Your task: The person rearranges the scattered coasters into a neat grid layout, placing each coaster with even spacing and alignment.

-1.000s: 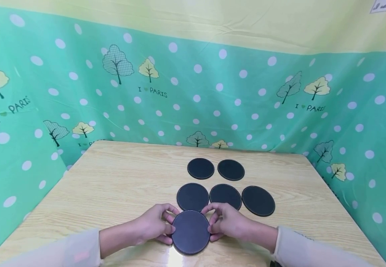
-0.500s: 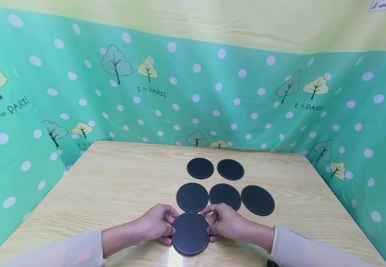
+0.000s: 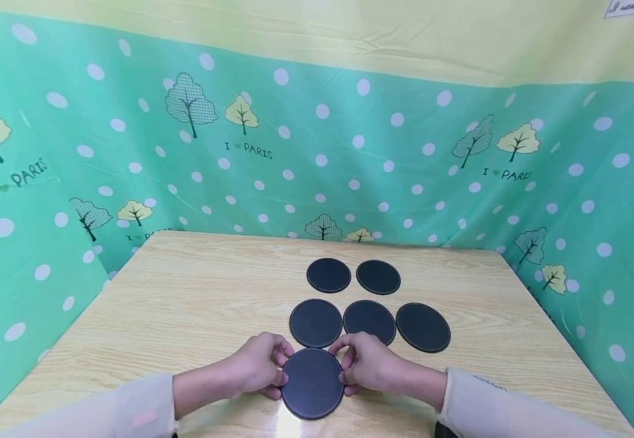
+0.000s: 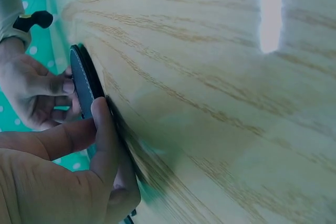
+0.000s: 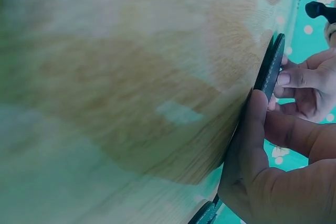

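Observation:
A round black coaster (image 3: 313, 384) with stitched edging is at the near middle of the wooden table. My left hand (image 3: 259, 367) pinches its left edge between thumb and fingers. On the opposite edge, my right hand (image 3: 372, 364) does the same. In the left wrist view the coaster (image 4: 85, 77) appears edge-on, close to the tabletop; whether it touches the wood I cannot tell. Its far rim meets or slightly overlaps the near rim of another black coaster (image 3: 316, 323). Beside that one lie a middle coaster (image 3: 369, 323), partly behind my right fingers, and a right-hand coaster (image 3: 423, 327).
Farther back, two more black coasters, a left one (image 3: 328, 275) and a right one (image 3: 378, 277), lie side by side with a small gap. A green dotted curtain (image 3: 295, 152) with printed trees encloses the wooden table (image 3: 196, 286) at the back and sides.
The held coaster has shifted very slightly toward me over the last second. Both hands keep the same hold on it, and the other coasters stay put.

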`<state>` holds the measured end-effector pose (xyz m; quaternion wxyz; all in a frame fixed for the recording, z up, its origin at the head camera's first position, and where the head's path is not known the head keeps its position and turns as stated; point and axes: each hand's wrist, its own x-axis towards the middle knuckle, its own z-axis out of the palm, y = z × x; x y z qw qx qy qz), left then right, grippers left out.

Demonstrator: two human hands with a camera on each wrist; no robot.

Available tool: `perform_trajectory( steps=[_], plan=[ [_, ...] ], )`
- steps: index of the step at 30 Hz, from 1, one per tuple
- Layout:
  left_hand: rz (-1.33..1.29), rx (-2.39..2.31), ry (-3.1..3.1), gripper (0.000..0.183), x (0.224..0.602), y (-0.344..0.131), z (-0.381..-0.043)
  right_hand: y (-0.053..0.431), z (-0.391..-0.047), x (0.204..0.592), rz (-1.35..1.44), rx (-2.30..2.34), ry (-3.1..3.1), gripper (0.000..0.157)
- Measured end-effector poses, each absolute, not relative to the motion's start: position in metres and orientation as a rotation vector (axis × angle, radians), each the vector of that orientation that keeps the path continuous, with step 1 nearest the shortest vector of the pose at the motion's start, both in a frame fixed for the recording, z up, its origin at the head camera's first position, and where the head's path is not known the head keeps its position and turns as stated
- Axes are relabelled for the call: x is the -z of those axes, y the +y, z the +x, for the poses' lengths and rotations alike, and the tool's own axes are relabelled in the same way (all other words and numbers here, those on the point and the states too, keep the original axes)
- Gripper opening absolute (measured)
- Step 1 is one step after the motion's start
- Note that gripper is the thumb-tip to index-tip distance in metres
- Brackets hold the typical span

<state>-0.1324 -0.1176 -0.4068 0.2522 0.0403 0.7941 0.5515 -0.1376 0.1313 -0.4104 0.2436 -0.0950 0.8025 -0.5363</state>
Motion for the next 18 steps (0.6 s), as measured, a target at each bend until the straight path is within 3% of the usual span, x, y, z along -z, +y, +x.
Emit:
perform_trajectory(
  steps=[18],
  plan=[
    [0.103, -1.501, 2.154, 0.041, 0.4071, -0.1199, -0.1331, 0.1392, -0.1435, 0.4118, -0.265, 1.487, 2.147, 0.036]
  ],
)
